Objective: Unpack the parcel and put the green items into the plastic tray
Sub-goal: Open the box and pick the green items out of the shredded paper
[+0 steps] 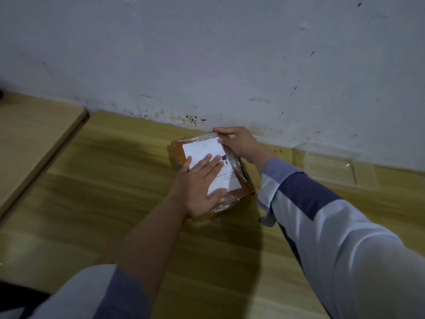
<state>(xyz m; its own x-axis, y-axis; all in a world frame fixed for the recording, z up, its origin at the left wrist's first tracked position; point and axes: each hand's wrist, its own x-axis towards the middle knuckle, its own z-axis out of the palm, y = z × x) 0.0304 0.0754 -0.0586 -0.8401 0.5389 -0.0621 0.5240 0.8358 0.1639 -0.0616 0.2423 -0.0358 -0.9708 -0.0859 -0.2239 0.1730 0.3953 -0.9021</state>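
Head view: pale wall across the top, wooden bench below, running right up to it; second, lighter board butting in at the left. Clear plastic tray lying on the bench to the right, close against the wall, nothing visible in it. Parcel sitting flat on the bench near the wall, between the two forearms, brown card wrapped in glossy tape, white label on top. Left hand spread flat, fingers straight, pressing down on the label and the near corner, gripping nothing. Right hand at the far corner, fingers curled, pinching a lifted edge of tape or film. Step in hand, by the look of it: the very start of unpacking, wrapping being peeled, box not yet open, no green items to be seen. Next move likely calls for a steady pull on that tape along the far edge, with the flat hand holding the parcel against sliding. Little room behind, wall just beyond the far edge; plenty of bare bench toward the near side and the left for turning the parcel. Tray well apart to the right, reachable across open bench past the right sleeve.
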